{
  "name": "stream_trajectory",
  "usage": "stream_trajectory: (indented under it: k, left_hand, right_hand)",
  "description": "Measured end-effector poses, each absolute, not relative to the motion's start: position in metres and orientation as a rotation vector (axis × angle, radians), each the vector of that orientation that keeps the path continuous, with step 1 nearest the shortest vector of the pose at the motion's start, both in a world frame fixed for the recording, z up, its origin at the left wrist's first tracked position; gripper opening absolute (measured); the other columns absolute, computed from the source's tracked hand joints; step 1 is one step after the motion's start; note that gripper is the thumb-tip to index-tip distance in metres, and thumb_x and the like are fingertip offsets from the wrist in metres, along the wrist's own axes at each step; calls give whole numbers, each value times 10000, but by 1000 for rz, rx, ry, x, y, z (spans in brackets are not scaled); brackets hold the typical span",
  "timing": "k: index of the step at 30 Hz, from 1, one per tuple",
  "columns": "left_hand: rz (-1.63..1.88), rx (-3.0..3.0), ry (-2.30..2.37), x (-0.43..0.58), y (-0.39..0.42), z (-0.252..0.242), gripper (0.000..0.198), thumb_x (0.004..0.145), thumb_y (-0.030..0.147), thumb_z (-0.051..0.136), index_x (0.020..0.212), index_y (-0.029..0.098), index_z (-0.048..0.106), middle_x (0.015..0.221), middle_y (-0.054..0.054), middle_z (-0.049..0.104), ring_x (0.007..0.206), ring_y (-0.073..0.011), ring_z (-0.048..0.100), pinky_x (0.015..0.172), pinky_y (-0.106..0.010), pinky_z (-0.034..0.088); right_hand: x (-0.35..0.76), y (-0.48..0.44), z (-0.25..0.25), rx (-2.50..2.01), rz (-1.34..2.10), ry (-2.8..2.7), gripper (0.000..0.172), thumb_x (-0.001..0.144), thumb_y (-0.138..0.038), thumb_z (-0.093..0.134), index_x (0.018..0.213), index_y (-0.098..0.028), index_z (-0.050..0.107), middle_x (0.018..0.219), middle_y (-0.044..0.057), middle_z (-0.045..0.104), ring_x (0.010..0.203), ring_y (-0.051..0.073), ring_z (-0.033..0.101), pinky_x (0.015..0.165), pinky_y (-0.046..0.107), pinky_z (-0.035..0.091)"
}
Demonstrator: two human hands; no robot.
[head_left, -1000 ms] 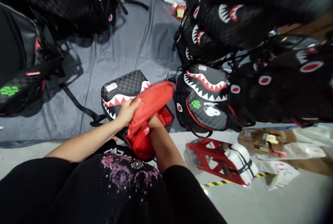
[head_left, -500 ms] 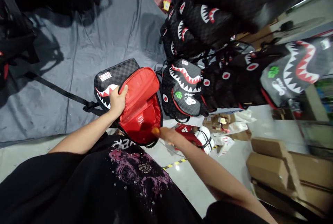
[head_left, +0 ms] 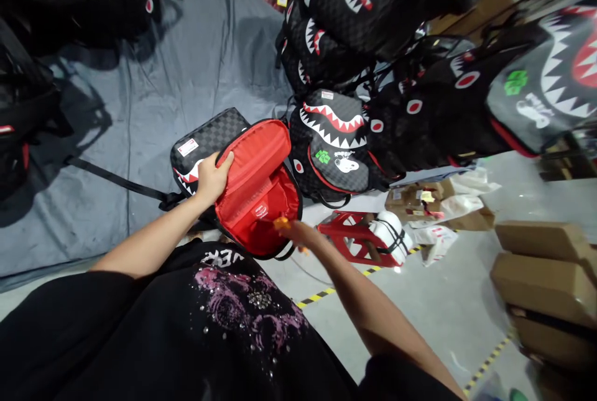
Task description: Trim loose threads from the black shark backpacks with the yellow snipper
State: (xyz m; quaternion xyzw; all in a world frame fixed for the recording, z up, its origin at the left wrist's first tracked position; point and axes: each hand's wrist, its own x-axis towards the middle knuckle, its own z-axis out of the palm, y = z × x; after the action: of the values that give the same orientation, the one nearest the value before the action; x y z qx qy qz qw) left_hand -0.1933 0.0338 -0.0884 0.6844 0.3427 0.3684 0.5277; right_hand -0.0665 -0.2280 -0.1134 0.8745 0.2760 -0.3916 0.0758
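Note:
A black checkered backpack [head_left: 215, 130] with a printed shark mouth lies on the grey cloth, its main compartment unzipped. The flap is folded back, baring the red lining [head_left: 256, 165] and a printed label [head_left: 260, 209]. My left hand [head_left: 213, 178] pinches the edge of this flap, thumb on the red side. At the opening's lower right, my right hand [head_left: 301, 234] is closed around a small orange tool [head_left: 282, 223]. Orange also shows below the fingers; blur hides the tool's exact kind. A strap [head_left: 121, 176] trails from the backpack to the left.
Similar shark-mouth backpacks [head_left: 333, 140] stand in rows to the right, and more black bags [head_left: 79, 3] lie at upper left. Beyond the table edge are a red hand truck [head_left: 347, 236], cardboard boxes [head_left: 541, 276] and yellow-black floor tape [head_left: 317, 296].
The view has shifted, so surrounding bags and boxes sit differently. My right hand with the orange tool has moved slightly up at the opening. My left hand keeps its hold on the flap.

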Motion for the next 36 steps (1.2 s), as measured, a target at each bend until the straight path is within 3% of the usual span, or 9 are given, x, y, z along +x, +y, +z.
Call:
stream_trajectory:
  k: [6, 9, 12, 15, 22, 26, 32, 36]
  left_hand:
    - [858, 1630, 716, -185, 30, -76, 405, 811, 531, 575, 612, 181, 543, 571, 28, 494, 568, -116, 407, 560, -242, 326]
    - [865, 1615, 679, -181, 28, -73, 407, 789, 552, 598, 624, 181, 560, 586, 24, 498, 587, -123, 416, 573, -242, 335]
    - [885, 1606, 676, -177, 31, -73, 430, 769, 576, 616, 599, 190, 535, 580, 27, 464, 585, -122, 398, 568, -246, 325]
    - [899, 1656, 673, -174, 36, -74, 451, 775, 573, 622, 564, 196, 493, 563, 29, 432, 579, -118, 386, 562, -247, 321]
    - [922, 1795, 611, -167, 36, -73, 472, 803, 593, 593, 575, 196, 480, 554, 35, 400, 552, -106, 353, 540, -247, 313]
    - [918, 1861, 588, -167, 32, -69, 506, 807, 634, 568, 575, 199, 456, 548, 38, 371, 545, -104, 324, 528, -249, 299]
    - [944, 1960, 552, -168, 33, -68, 522, 834, 638, 535, 566, 206, 413, 546, 42, 347, 539, -106, 311, 542, -258, 288]
    - [962, 2050, 468, -163, 31, -61, 533, 827, 632, 560, 546, 208, 402, 522, 43, 328, 522, -106, 321, 557, -260, 307]
  right_hand:
    - [-80, -190, -136, 3285, -1584, 327, 581, 1004, -617, 224, 848, -167, 556, 571, 24, 532, 477, 142, 531, 492, 246, 477]
    - [-107, -172, -162, 3466, -1887, 294, 689, 947, -730, 86, 739, -207, 483, 555, 4, 459, 461, 124, 443, 500, 238, 474]
    - [-125, -177, -184, 3491, -2275, 222, 687, 901, -801, 154, 720, -219, 471, 512, -50, 323, 406, 104, 299, 431, 228, 403]
    - [-126, -191, -198, 3475, -2614, 40, 653, 875, -820, 278, 724, -216, 474, 501, -70, 292, 387, 88, 248, 379, 217, 326]
    - [-119, -182, -219, 3621, -2420, 6, 433, 835, -623, 611, 751, -216, 490, 449, -75, 388, 355, 94, 356, 337, 207, 276]
    - [-119, -172, -226, 3814, -2178, -25, 383, 863, -600, 572, 809, -228, 495, 425, -102, 351, 333, 93, 334, 331, 210, 268]
    - [-120, -173, -225, 3903, -2115, 26, 378, 917, -586, 468, 823, -220, 490, 448, -88, 387, 365, 97, 390, 367, 206, 337]
    - [-111, -170, -215, 3781, -2218, 102, 348, 892, -554, 559, 887, -206, 531, 448, -86, 421, 351, 101, 399, 356, 207, 333]
